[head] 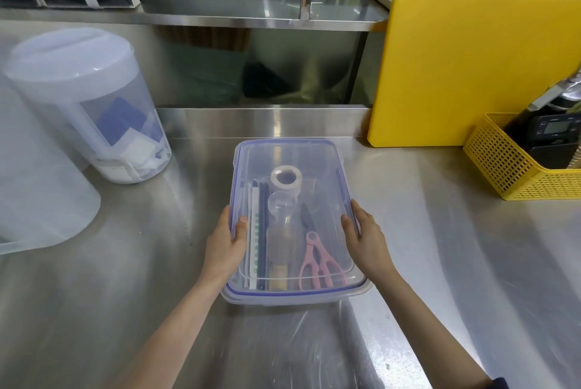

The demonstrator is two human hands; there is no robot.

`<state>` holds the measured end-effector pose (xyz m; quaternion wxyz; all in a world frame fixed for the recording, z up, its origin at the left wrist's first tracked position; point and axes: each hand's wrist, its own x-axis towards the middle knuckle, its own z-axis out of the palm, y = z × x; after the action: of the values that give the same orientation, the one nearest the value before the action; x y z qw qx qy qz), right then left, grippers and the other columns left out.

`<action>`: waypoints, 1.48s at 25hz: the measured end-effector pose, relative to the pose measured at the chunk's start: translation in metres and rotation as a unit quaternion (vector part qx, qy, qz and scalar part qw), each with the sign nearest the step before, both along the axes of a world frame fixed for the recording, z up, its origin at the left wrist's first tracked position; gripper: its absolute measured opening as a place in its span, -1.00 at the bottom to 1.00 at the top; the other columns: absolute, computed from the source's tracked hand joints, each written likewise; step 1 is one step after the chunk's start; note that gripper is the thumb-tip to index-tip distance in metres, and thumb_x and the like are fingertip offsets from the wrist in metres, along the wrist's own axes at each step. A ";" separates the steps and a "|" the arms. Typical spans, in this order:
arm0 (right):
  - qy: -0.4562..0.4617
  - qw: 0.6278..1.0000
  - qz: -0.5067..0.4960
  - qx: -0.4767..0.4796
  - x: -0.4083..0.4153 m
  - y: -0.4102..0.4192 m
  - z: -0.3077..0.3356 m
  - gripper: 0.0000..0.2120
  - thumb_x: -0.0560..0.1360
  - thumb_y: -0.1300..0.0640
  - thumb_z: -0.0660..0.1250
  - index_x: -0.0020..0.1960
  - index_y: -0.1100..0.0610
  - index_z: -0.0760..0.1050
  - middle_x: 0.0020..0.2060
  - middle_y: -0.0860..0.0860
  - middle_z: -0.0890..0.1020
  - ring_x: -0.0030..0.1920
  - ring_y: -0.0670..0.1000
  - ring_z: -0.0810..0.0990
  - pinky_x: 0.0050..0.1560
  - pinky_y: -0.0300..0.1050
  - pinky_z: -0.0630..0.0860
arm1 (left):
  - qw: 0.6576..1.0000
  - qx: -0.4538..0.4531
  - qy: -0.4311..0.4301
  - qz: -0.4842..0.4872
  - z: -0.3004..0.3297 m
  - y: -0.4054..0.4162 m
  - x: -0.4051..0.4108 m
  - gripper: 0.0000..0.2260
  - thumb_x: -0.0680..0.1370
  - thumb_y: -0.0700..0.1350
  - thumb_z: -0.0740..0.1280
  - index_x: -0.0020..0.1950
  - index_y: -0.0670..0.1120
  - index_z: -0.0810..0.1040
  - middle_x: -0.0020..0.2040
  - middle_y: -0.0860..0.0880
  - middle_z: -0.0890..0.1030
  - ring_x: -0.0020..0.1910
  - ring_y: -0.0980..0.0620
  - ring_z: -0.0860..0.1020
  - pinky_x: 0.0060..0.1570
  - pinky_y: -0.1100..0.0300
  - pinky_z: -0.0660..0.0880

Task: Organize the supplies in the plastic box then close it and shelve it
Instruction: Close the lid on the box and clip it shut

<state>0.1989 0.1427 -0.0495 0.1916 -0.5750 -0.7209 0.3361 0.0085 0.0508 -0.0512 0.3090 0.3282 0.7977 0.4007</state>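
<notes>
A clear plastic box (320,156) with a blue-rimmed lid lying on top sits on the steel counter, in the middle of the view. Through the lid I see a roll of tape (286,180), pink scissors (317,258), a small bottle (279,231) and flat white and dark strips along the left side. My left hand (226,244) grips the lid's left edge, thumb on top. My right hand (366,237) grips the right edge the same way. Whether the side clips are latched is hidden.
A translucent lidded canister (85,105) stands at the left, with a frosted tub (37,187) in front of it. A yellow cutting board (465,68) leans at the back right beside a yellow mesh basket (503,165). A steel shelf (257,19) runs behind the counter.
</notes>
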 end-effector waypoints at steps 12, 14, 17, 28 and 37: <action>0.158 0.943 -0.171 -0.238 0.002 0.003 0.002 -0.35 0.47 -0.10 0.30 0.37 0.30 0.25 0.22 0.17 0.46 0.16 0.17 0.49 0.13 -0.07 0.43 | 0.984 0.020 -0.177 0.024 0.000 0.000 -0.005 -0.55 0.56 0.09 0.15 0.44 0.09 0.18 0.35 0.06 0.41 0.29 0.00 0.43 0.33 0.03 0.36; 0.108 0.971 -0.176 -0.124 0.000 0.001 0.001 -0.44 0.45 -0.04 0.35 0.28 0.31 0.33 0.19 0.19 0.45 0.01 0.15 0.50 -0.03 -0.15 0.45 | 0.984 0.019 -0.177 0.027 -0.001 0.000 -0.005 -0.54 0.55 0.10 0.16 0.44 0.09 0.19 0.36 0.04 0.42 0.30 -0.02 0.44 0.33 0.00 0.37; 0.088 0.983 -0.157 -0.044 -0.003 -0.002 -0.001 -0.46 0.45 0.01 0.36 0.30 0.28 0.34 0.24 0.21 0.38 0.01 0.11 0.49 0.02 -0.17 0.41 | 0.983 0.023 -0.177 0.035 0.001 0.000 -0.003 -0.57 0.56 0.07 0.16 0.42 0.06 0.22 0.26 0.04 0.45 0.18 0.02 0.47 0.24 0.09 0.40; 0.086 0.991 -0.107 0.004 -0.003 -0.003 -0.002 -0.70 0.54 0.10 0.24 0.14 0.31 0.35 -0.13 0.04 0.48 -0.26 0.03 0.45 -0.40 -0.39 0.31 | 0.986 0.024 -0.155 0.064 -0.003 0.001 -0.004 -0.56 0.55 0.06 0.18 0.41 0.02 0.25 0.29 -0.02 0.48 0.22 -0.06 0.49 0.21 0.03 0.43; 0.106 0.987 -0.124 0.000 -0.004 -0.004 -0.003 -0.64 0.53 0.08 0.27 0.22 0.29 0.36 0.00 0.11 0.55 -0.14 0.02 0.48 -0.13 -0.18 0.41 | 0.989 0.017 -0.115 0.087 -0.003 0.001 -0.002 -0.44 0.51 0.07 0.25 0.46 0.00 0.16 0.38 -0.04 0.38 0.30 -0.10 0.44 0.27 -0.10 0.42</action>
<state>0.1946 0.1391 -0.0520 0.3072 -0.6211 -0.6195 0.3689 0.0063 0.0513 -0.0539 0.3564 0.2146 0.7755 0.4750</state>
